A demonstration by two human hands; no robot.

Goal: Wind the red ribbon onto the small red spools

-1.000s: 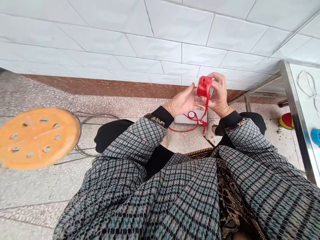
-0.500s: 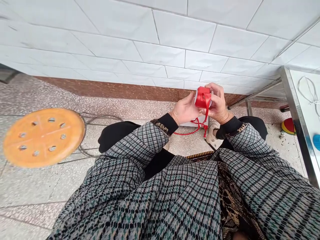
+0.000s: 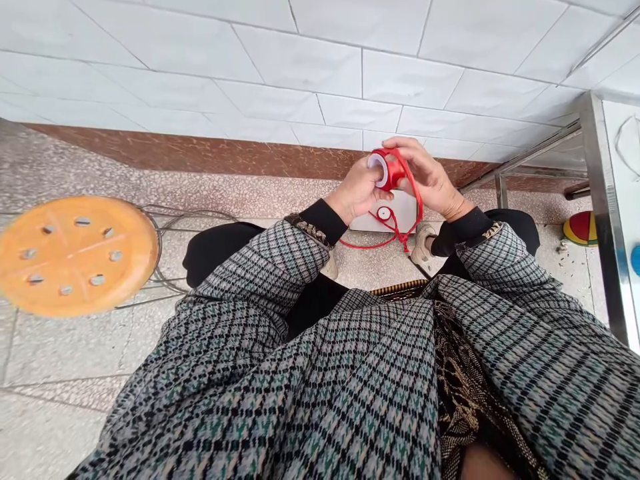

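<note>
A spool of red ribbon (image 3: 395, 171) is up in front of me, its white end ring and hollow core turned to the left. My left hand (image 3: 359, 190) grips it, one finger going into the core. On the other side my right hand (image 3: 426, 175) has its fingers bent round the ribbon at the spool's upper right. A loose red strand (image 3: 417, 193) hangs from there in a curve. Below lies a white box (image 3: 360, 221) with red cord (image 3: 395, 229) over it and a small white disc (image 3: 384, 213) ringed in red.
An orange round stool (image 3: 75, 257) with holes stands at left. A metal-framed table (image 3: 600, 200) is at right, with a red and yellow ball (image 3: 580, 228) beside its leg. The white tiled wall (image 3: 280, 60) rises ahead. My shoe (image 3: 424, 247) is beside the box.
The spool has turned so its hollow end faces left, and my left hand has taken hold of it there. My right hand has moved from the spool's side to the ribbon strand.
</note>
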